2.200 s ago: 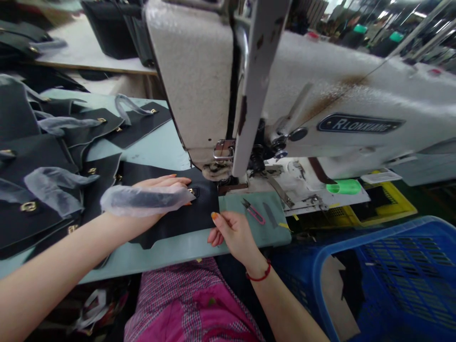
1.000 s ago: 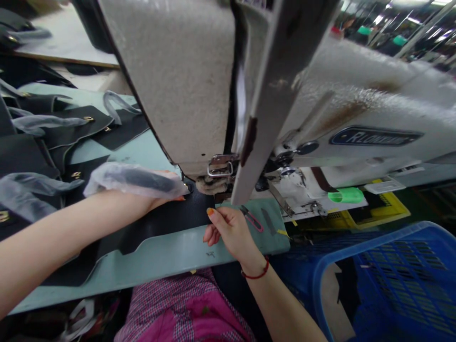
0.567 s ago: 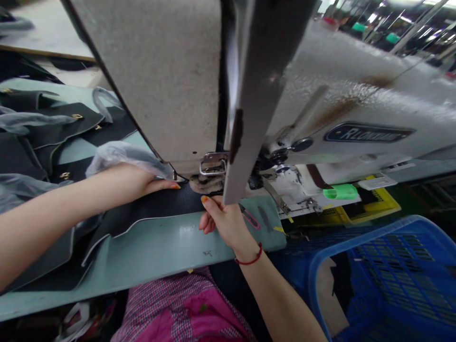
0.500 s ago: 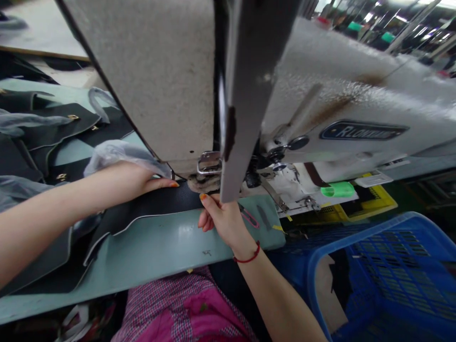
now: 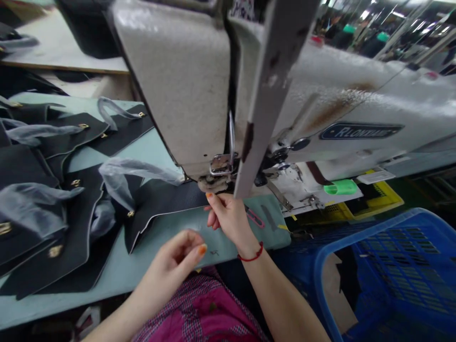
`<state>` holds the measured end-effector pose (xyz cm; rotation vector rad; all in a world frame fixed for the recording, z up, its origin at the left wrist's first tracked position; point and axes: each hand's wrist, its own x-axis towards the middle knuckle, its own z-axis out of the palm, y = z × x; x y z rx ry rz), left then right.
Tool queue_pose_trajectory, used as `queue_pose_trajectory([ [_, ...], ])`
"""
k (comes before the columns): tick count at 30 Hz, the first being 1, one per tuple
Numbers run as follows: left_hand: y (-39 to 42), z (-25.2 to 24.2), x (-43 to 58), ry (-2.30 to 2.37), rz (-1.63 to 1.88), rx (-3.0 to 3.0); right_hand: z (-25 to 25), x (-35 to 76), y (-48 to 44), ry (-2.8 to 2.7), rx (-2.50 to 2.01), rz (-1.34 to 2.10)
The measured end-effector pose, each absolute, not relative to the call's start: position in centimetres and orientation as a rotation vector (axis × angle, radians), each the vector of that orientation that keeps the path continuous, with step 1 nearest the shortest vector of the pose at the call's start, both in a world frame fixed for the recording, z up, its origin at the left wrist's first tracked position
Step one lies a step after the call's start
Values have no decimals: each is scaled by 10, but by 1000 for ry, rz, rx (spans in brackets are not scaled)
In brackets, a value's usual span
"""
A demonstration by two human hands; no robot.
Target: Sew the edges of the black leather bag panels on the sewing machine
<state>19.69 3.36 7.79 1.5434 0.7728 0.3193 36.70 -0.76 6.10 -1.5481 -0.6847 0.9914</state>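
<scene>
A black leather piece (image 5: 167,197) with a pale cut edge lies under the head of a sewing machine (image 5: 178,90). My right hand (image 5: 230,218), with a red string bracelet, pinches the near edge of this leather close to the presser foot. Lower down, my left hand (image 5: 178,259) hovers over the front of the pale green table, apart from the leather. Its fingers are curled and the thumb comes close to the index finger; whether anything small is between them cannot be seen. A plastic-wrapped strap (image 5: 138,171) lies across the leather piece.
Several black leather pieces (image 5: 78,228) with gold hardware and wrapped straps overlap on the left. Pink-handled snips (image 5: 254,218) lie right of my right hand. A blue plastic basket (image 5: 320,266) stands at lower right, a yellow crate (image 5: 386,199) behind it. A grey bar (image 5: 261,109) hangs before the machine.
My left hand has let go of the leather and come down and right toward my body. The right hand keeps its place at the leather's edge. My view has shifted slightly.
</scene>
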Motion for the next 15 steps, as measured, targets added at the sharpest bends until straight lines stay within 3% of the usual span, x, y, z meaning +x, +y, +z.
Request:
queue_pose_trajectory([
  [4,44,56,239,809,414,952,62,368,-8,-708,-1588,952],
  [9,76,48,257,1075,370,954,61,366,-9,-768,-1611,873],
  [15,76,44,251,950,269,983,47,354,-32,-685,-1481,868],
])
